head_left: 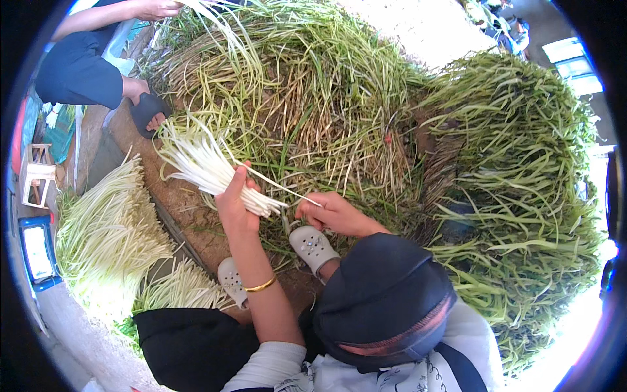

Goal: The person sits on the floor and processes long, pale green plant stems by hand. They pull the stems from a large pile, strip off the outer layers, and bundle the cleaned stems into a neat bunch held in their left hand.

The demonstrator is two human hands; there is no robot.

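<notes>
My left hand [238, 201] is closed around a bundle of pale, long-stemmed leafy vegetables [208, 164]; its white stem ends stick out to the right and its leaves hang over to the upper left. My right hand [328, 213], just right of the bundle, pinches the end of one thin pale stalk [281, 187] that slants up to the left across the bundle. Beneath and beyond both hands spreads a wide heap of green and yellowing stalks [313, 112]. A dark cap hides part of the view below my right hand.
Pale stalks lie stacked in a large pile [112, 220] at left, with a smaller pile [183, 289] below. A tall green heap [524, 196] stands at right. Another person's sandalled foot [149, 115] and arm [112, 17] are at upper left, near a small wooden stool [39, 171].
</notes>
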